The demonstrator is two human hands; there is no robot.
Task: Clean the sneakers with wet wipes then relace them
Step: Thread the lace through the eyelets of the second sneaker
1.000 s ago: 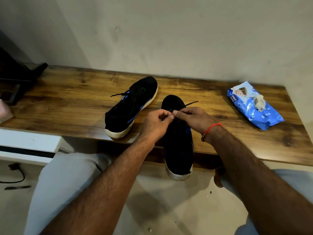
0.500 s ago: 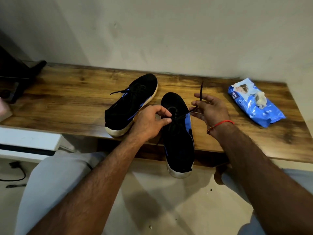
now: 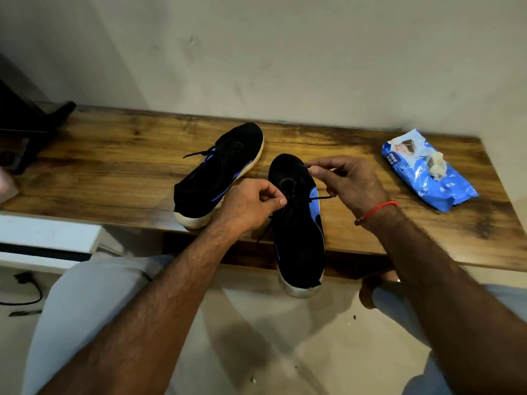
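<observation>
Fingers (image 3: 281,201) of both hands pinch the near sneaker's (image 3: 296,223) black lace (image 3: 320,198) (wipes pack (image 3: 427,172) reads "mee mee").

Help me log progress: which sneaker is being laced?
The right-hand sneaker, heel overhanging the table edge; both hands pinch its lace. The other sneaker lies untouched.

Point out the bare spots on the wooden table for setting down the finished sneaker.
Bare wood lies left of the far sneaker, toward the dark object, and between the right hand and the wipes pack. It is crowded where both hands work the near sneaker.
</observation>
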